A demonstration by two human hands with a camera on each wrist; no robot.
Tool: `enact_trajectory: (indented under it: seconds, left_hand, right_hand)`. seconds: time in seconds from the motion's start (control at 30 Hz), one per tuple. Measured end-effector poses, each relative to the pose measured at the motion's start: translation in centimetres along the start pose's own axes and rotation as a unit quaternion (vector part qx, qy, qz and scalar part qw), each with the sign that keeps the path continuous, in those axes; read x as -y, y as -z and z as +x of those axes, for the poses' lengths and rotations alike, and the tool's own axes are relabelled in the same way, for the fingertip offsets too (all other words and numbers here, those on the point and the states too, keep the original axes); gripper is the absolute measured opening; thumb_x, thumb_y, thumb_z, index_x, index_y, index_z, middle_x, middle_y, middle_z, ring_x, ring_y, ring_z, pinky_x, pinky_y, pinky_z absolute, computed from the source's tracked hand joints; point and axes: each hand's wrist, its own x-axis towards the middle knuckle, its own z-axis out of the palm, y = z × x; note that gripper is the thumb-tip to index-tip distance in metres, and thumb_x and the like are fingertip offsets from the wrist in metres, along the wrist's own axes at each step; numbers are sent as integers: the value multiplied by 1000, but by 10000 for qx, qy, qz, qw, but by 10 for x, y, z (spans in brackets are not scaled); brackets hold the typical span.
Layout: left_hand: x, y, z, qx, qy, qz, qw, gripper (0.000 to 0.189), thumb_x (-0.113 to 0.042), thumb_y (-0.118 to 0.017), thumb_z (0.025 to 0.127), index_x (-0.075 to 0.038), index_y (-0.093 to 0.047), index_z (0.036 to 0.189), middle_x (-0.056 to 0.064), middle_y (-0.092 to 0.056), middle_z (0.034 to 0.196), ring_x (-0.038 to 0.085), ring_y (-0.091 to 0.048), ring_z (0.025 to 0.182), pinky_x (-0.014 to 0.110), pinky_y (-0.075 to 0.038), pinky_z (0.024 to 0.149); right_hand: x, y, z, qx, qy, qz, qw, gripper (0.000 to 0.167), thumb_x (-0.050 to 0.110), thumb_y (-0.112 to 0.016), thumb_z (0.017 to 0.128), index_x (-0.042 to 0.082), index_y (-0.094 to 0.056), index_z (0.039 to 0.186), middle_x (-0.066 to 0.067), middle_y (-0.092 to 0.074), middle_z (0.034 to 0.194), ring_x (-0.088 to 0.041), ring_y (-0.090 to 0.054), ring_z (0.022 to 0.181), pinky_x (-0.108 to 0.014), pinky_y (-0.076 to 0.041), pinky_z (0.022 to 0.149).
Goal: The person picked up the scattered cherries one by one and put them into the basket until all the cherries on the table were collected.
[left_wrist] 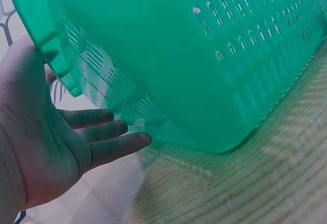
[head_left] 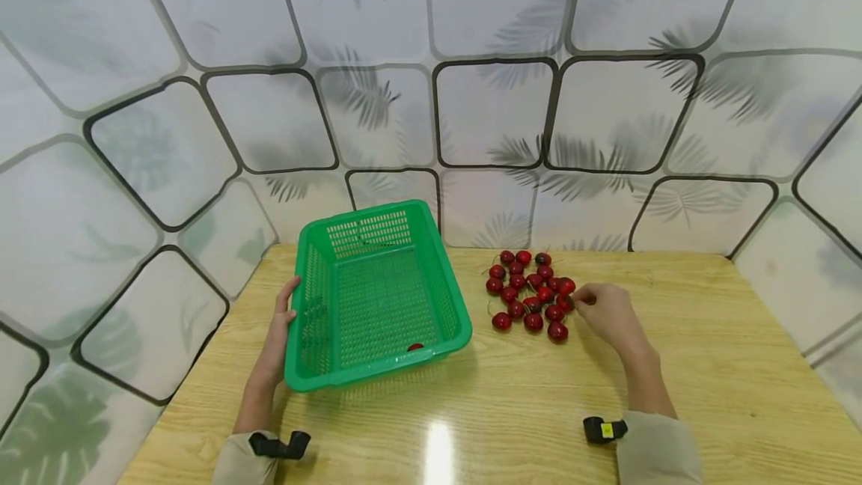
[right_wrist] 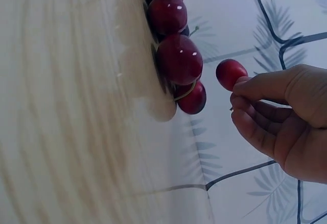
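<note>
A green plastic basket (head_left: 377,378) stands at the left of the table, its walls and floor full of slots. My left hand (head_left: 274,335) holds its left rim, with the other fingers (left_wrist: 122,148) stretched out below, along the outer wall. Part of one red cherry (head_left: 415,347) shows inside at the near edge. My right hand (head_left: 609,316) is at the right edge of a loose group of dark red cherries (head_left: 517,281). Between thumb and fingertips it pinches a brighter red cherry (right_wrist: 230,74), seen apart from the others in the right wrist view.
The wooden table (head_left: 512,410) carries the basket and the cherries. Behind it rises a pale wall covering (head_left: 491,114) with leaf prints and dark outlines, close to the table's far edge. Black straps with small devices (head_left: 604,430) sit at both sleeve cuffs.
</note>
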Motion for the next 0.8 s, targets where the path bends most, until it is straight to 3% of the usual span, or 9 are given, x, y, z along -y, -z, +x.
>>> enact_trajectory:
  seconds: [0.43, 0.8]
  left_hand:
    - [-2, 1, -1, 23, 86, 14, 10000, 56, -23, -17, 106, -19, -4, 161, 14, 7, 163, 22, -30, 124, 21, -43, 87]
    - [-2, 1, -1, 71, 45, -21, 10000, 56, -24, -17, 107, -18, -3, 160, 17, 10, 162, 22, -30, 124, 20, -43, 87]
  right_hand:
    - [38, 2, -6, -614, 565, 166, 9964, 16, -5, -59, 88, -4, -71, 98, -19, -70, 97, -26, -61, 79, -39, -48, 66]
    - [67, -7, -12, -1031, 1644, 90, 9810, 14, -11, -66, 84, 0, -75, 89, -14, -72, 91, -26, -65, 79, -39, -51, 67]
